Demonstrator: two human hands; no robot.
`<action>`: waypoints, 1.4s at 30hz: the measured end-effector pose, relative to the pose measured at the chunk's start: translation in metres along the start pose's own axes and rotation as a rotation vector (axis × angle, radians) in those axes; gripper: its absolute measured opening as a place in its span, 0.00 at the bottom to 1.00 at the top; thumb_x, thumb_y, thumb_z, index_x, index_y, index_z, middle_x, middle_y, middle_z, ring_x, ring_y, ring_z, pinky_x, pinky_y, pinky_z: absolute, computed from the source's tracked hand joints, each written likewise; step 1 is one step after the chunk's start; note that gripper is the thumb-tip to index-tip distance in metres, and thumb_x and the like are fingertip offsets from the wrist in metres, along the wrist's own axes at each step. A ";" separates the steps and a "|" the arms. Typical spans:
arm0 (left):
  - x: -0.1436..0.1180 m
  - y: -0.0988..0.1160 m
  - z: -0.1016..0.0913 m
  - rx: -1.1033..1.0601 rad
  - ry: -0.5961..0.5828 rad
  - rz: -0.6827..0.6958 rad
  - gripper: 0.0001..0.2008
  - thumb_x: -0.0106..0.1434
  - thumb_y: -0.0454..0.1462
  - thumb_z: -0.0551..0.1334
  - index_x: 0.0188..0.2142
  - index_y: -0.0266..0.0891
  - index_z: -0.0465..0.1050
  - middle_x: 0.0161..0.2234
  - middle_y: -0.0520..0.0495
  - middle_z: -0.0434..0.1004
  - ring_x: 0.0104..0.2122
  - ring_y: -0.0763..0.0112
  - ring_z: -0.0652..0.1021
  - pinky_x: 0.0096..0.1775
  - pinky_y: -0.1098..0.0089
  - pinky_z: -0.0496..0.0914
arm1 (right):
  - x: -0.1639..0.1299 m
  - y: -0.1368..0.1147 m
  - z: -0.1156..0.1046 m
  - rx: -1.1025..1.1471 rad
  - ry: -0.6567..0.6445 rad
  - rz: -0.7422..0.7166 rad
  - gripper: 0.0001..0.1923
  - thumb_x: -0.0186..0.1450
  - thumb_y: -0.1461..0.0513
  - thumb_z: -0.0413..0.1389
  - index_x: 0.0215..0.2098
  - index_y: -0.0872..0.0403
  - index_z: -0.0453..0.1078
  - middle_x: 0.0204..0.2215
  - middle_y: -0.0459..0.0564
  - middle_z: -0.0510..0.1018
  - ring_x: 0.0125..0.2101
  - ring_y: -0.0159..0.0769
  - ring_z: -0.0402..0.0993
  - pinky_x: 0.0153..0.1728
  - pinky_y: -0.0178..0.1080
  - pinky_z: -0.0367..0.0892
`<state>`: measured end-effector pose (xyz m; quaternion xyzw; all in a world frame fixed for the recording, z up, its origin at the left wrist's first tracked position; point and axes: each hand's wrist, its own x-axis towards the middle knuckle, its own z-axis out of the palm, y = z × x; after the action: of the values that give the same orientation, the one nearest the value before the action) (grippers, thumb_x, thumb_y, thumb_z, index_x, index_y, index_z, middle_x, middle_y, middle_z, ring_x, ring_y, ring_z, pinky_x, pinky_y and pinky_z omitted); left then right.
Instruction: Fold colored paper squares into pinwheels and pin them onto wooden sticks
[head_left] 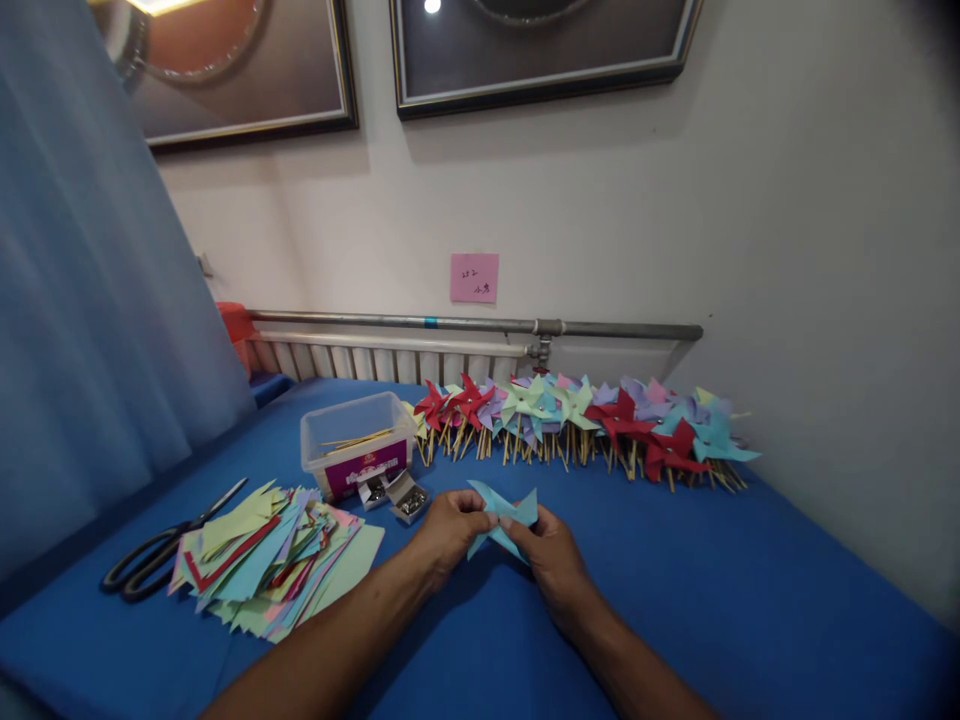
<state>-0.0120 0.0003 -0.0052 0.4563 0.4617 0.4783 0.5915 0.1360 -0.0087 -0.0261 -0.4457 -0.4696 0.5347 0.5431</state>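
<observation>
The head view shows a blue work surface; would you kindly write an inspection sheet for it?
Surface: blue cover under the materials.
Job's things: light-blue folded paper, pinwheel-shaped.
Clutter: coloured paper pile, scissors beside it, tub of sticks, two small open boxes of metal-looking pieces, pinwheels massed at the back.
Grip: left hand and right hand both pinch the light-blue folded paper.
Cables: nothing seen.
Surroundings: curtain at left; radiator, metal pipe, pink note and two framed pictures behind.
</observation>
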 end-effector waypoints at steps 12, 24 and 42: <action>-0.003 0.004 0.002 0.064 0.008 -0.068 0.12 0.42 0.40 0.70 0.22 0.37 0.70 0.16 0.55 0.67 0.18 0.78 0.64 0.23 0.72 0.56 | -0.002 0.000 0.000 -0.096 0.032 -0.061 0.14 0.52 0.52 0.66 0.29 0.52 0.74 0.23 0.44 0.77 0.27 0.39 0.70 0.31 0.38 0.64; 0.001 -0.002 -0.001 0.091 -0.001 0.001 0.17 0.41 0.43 0.73 0.25 0.35 0.72 0.20 0.53 0.70 0.20 0.77 0.65 0.26 0.72 0.57 | 0.004 0.006 -0.003 -0.016 0.005 -0.025 0.16 0.51 0.52 0.69 0.31 0.53 0.76 0.25 0.46 0.79 0.29 0.40 0.73 0.33 0.39 0.67; 0.006 0.024 -0.024 0.219 0.124 0.263 0.24 0.53 0.55 0.65 0.31 0.35 0.76 0.24 0.47 0.77 0.28 0.67 0.75 0.33 0.69 0.66 | 0.006 0.011 -0.007 -0.020 0.040 -0.012 0.16 0.50 0.53 0.68 0.32 0.54 0.75 0.23 0.42 0.75 0.25 0.34 0.67 0.30 0.36 0.62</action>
<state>-0.0388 0.0111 0.0137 0.5439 0.4830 0.5255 0.4412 0.1406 -0.0027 -0.0380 -0.4590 -0.4666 0.5177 0.5510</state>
